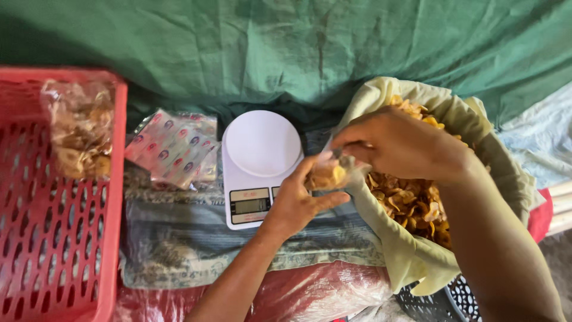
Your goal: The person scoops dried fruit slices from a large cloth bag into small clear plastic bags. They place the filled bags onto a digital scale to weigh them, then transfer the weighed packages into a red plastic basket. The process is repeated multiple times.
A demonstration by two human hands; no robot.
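Both forearms reach in from the bottom edge, nearest the camera, over a red plastic-wrapped bundle. Behind everything, a green cloth hangs across the whole background. On the far left stands a red perforated crate, with 1 filled clear packet of chips leaning against its inner wall. On the right, a cream cloth-lined basket holds a heap of golden chips; the dark woven base of the basket shows at the bottom. A patterned cloth covers the bench between crate and basket. On it sits a white digital kitchen scale with a round bare platform, and just left of the scale lies a stack of empty printed pouches. Over the gap between scale and basket, the left hand is closed around a small clear bag partly filled with chips, gripping it from below. The right hand has its fingers pinched together at the bag's mouth, touching it from above.
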